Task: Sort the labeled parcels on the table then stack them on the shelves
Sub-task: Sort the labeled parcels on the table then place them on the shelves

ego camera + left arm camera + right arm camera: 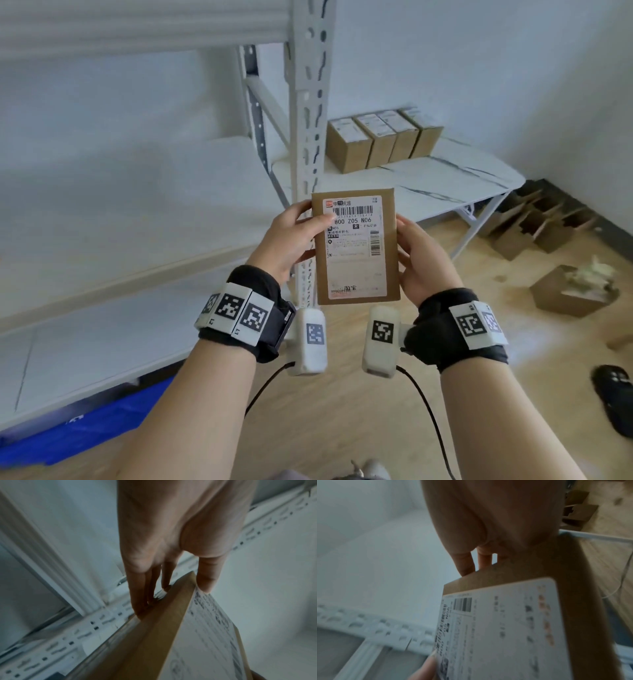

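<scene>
I hold a flat brown parcel (356,246) upright in front of me, its white shipping label (354,219) facing me and reading "800 Z05 N06". My left hand (291,236) grips its left edge, thumb on the label and fingers behind, as the left wrist view shows on the parcel (154,635). My right hand (421,257) grips the right edge; in the right wrist view its fingers (467,563) reach behind the parcel (513,622). Several more labeled brown parcels (380,137) stand in a row on the white marbled table (445,178).
A white metal shelving unit with a slotted post (310,102) stands right behind the parcel, its shelf boards (120,212) stretching to the left. Open cardboard boxes (575,291) lie on the wooden floor at right. A blue bin (85,428) sits under the lowest shelf.
</scene>
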`<state>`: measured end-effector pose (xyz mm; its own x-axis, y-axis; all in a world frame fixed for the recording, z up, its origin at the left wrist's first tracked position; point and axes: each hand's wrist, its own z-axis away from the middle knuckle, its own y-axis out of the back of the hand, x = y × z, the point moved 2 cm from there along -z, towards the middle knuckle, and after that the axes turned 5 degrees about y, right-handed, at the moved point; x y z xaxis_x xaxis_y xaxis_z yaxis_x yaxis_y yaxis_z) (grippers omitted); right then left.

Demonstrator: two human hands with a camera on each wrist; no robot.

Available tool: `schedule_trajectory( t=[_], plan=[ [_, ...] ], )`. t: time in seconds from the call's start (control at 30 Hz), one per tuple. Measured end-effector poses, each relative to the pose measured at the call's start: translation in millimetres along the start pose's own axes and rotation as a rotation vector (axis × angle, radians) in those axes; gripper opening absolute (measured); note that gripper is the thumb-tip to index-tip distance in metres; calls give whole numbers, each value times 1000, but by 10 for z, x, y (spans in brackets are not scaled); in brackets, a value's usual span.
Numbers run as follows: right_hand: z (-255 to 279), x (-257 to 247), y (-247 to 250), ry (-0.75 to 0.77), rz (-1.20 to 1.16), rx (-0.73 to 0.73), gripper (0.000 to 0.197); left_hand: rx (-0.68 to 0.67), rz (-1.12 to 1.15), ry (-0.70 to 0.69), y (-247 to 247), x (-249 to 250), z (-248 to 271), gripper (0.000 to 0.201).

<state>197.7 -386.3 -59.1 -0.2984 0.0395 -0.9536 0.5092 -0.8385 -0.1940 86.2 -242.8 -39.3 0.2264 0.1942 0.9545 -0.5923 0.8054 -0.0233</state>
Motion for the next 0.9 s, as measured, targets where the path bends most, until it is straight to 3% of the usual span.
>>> schedule_trajectory(
  t=[0.17,0.3,0.53,0.67,0.9],
  plan=[
    [-244,-233,846,32,-20,19,27,-21,-13,-3,-880,58,-259,36],
    [-531,-344,1156,36,-20,-22,30,8,-19,4,-1242,76,-531,42],
    [-1295,-377,1260,0,52,-70,28,74,-51,39,-1438,114,-1247,34],
    [-1965,-432,1225,-23,114,-83,32,100,2,73,-1437,163,-1882,25],
    [-3197,-533,1051,-157,169,-83,27,135,-4,178,-1363,344,-3025,28]
  ],
)
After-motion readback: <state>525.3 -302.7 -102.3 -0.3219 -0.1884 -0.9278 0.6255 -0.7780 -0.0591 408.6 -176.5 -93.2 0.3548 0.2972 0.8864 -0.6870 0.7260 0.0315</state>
